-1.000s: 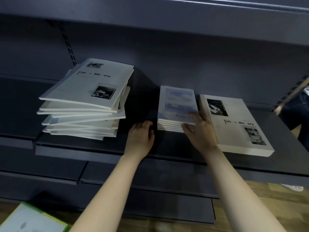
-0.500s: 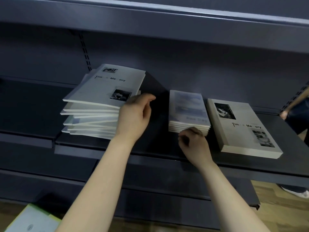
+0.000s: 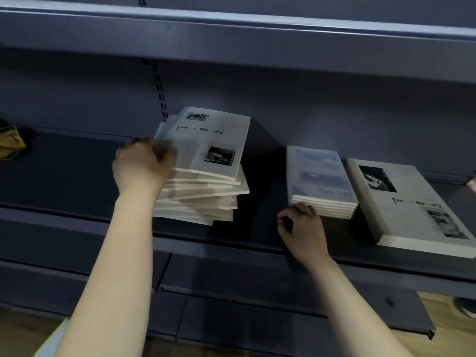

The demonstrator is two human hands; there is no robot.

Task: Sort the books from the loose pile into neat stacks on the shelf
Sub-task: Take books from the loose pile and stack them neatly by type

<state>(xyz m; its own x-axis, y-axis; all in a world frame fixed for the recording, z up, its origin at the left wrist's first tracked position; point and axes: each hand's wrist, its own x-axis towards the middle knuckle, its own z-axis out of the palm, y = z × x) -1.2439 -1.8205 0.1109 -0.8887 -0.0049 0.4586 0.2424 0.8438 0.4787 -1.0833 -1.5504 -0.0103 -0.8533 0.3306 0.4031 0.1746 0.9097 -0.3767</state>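
A loose, skewed pile of white books [image 3: 206,197] lies on the dark shelf [image 3: 72,176], left of centre. Its top book [image 3: 213,140] reads "Time & Memory". My left hand [image 3: 143,167] grips the left edge of the pile's upper books, thumb on the top cover. To the right stands a neat stack of smaller blue-covered books [image 3: 319,173], and beside it a neat stack of "Time & Memory" books [image 3: 412,202]. My right hand [image 3: 302,229] rests on the shelf at the blue stack's front left corner, fingers curled, holding nothing.
An upper shelf [image 3: 231,39] overhangs the books. A yellow crumpled object [image 3: 10,143] lies at the shelf's far left. A lower shelf [image 3: 257,318] juts out below. A pale green-edged item [image 3: 51,341] sits on the floor, bottom left.
My left hand went from the shelf between the piles, past the pile's right side, to its left edge and took hold. My right hand left the blue stack and curled up on the shelf.
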